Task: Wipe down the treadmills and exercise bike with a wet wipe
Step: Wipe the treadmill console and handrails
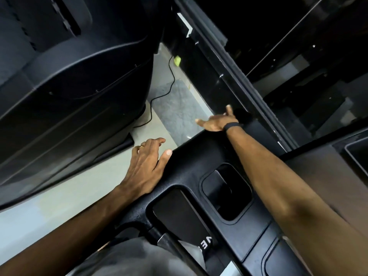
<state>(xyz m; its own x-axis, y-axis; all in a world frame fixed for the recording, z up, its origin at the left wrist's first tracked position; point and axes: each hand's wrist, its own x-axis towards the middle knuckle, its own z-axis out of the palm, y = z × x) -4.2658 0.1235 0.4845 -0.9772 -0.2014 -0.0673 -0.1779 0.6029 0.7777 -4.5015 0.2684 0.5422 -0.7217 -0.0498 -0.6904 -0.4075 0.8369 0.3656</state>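
I look down over a black treadmill console (199, 168) with recessed pockets (229, 204). My left hand (146, 168) rests on the console's left edge, thumb on top and fingers relaxed over the side, holding nothing. My right hand (217, 121), with a black band on the wrist, reaches past the console's far edge with fingers spread; its palm side is hidden. No wet wipe shows in either hand or anywhere in view.
A second machine's large black housing (69, 80) fills the left. Between the two machines runs a strip of pale floor (175, 112) with a thin black cable (171, 80) and a small yellow-green object (177, 60). A dark treadmill frame rail (229, 76) runs diagonally at right.
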